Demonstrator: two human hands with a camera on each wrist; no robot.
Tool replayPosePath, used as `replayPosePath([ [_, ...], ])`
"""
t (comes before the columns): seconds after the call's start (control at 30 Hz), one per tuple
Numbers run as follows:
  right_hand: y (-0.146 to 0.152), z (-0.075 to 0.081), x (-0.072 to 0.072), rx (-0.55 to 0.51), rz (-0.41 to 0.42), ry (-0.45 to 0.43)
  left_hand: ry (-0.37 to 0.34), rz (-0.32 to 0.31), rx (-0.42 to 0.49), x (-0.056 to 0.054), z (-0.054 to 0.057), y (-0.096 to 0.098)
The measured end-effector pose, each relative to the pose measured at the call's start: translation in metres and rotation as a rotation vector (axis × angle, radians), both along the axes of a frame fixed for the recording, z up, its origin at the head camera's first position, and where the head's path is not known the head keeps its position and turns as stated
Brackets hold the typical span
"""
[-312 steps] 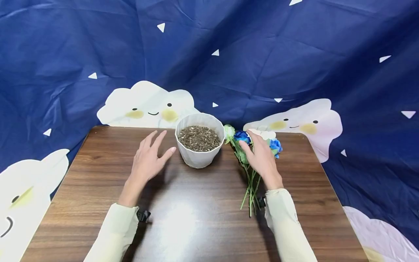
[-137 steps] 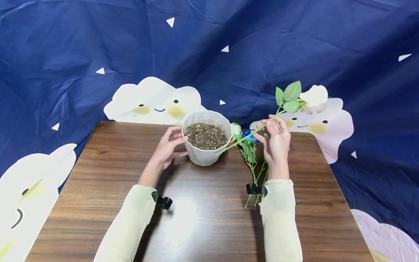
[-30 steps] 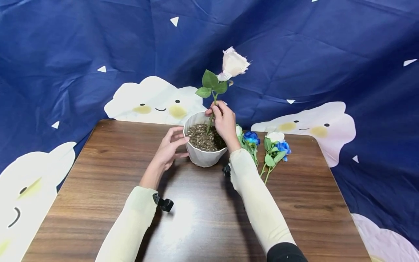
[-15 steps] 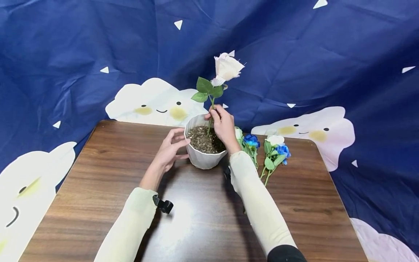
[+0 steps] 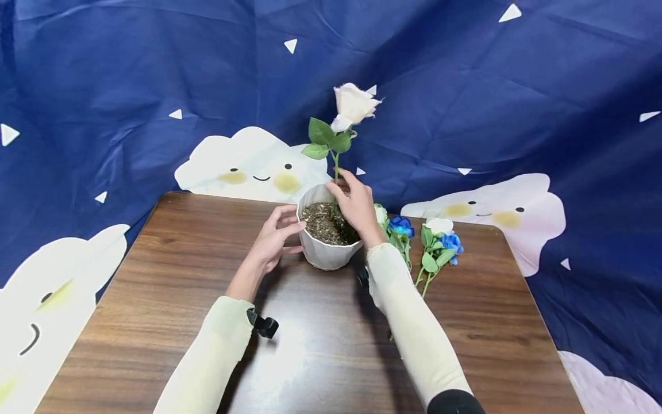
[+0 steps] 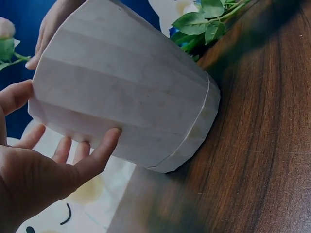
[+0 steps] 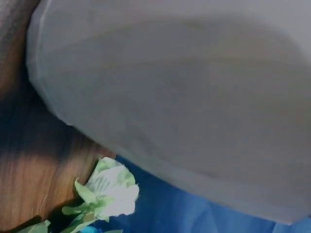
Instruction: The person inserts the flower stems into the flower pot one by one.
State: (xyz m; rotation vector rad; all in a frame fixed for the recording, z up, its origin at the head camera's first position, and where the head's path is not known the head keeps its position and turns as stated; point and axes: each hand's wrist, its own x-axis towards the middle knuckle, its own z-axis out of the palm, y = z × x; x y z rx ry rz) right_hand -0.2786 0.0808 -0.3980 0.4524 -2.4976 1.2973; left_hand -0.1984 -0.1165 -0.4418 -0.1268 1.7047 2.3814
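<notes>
A white rose [image 5: 355, 104] with green leaves stands in the dark soil [image 5: 326, 225] of a white flower pot [image 5: 328, 254]. My right hand [image 5: 359, 210] is over the pot's right rim, thumb and index finger parted around the green stem [image 5: 336, 164]. My left hand [image 5: 271, 238] rests against the pot's left side, its fingers spread. In the left wrist view, the left hand's fingertips [image 6: 112, 133] touch the outer wall and the thumb is at the rim. The pot's wall [image 7: 184, 107] fills most of the right wrist view, with the right hand out of sight.
On the brown wooden table [image 5: 176, 287], right of the pot, lie a blue rose [image 5: 400, 226], a pale green rose [image 5: 381, 214], a white flower [image 5: 438, 225] and another blue flower [image 5: 451, 246]. The right sleeve partly covers their stems. A blue cloth with clouds hangs behind.
Earlier the right hand picked the white rose up and brought it left into the soil. Within the last half second its fingers have loosened on the stem. The left hand stays against the pot.
</notes>
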Motion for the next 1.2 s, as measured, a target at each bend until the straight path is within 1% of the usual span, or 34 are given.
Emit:
replayPosePath([
  [0.03, 0.002, 0.000, 0.002, -0.001, -0.022, -0.007, 0.000, -0.001, 0.001, 0.000, 0.000, 0.000],
  [0.1, 0.005, 0.001, 0.007, -0.051, -0.044, -0.013, 0.004, -0.004, 0.002, 0.000, -0.001, 0.001],
  [0.27, 0.018, 0.009, 0.014, -0.171, -0.046, 0.049, 0.014, -0.002, 0.006, -0.001, -0.003, 0.001],
  [0.4, 0.036, 0.010, 0.019, -0.206, -0.081, 0.070, 0.010, -0.002, 0.006, -0.003, -0.003, 0.001],
  [0.6, 0.068, 0.002, 0.026, -0.296, -0.150, 0.056, 0.004, 0.000, -0.004, -0.003, -0.002, 0.001],
  [0.73, 0.087, -0.003, 0.032, -0.433, -0.177, 0.019, 0.002, 0.005, -0.003, -0.003, -0.002, 0.001],
  [0.83, 0.099, -0.005, 0.038, -0.543, -0.193, -0.026, 0.005, 0.011, 0.002, -0.003, -0.002, 0.000],
  [0.9, 0.108, -0.008, 0.042, -0.584, -0.199, -0.051, 0.007, 0.014, 0.003, -0.003, -0.002, 0.000],
  [1.0, 0.120, -0.013, 0.046, -0.621, -0.224, -0.056, 0.005, 0.014, 0.001, -0.002, -0.002, 0.000],
  [1.1, 0.130, -0.020, 0.049, -0.658, -0.266, -0.052, 0.003, 0.010, 0.000, -0.002, -0.002, 0.001],
  [1.2, 0.140, -0.025, 0.054, -0.672, -0.310, -0.051, -0.001, 0.008, 0.000, -0.001, -0.001, 0.002],
])
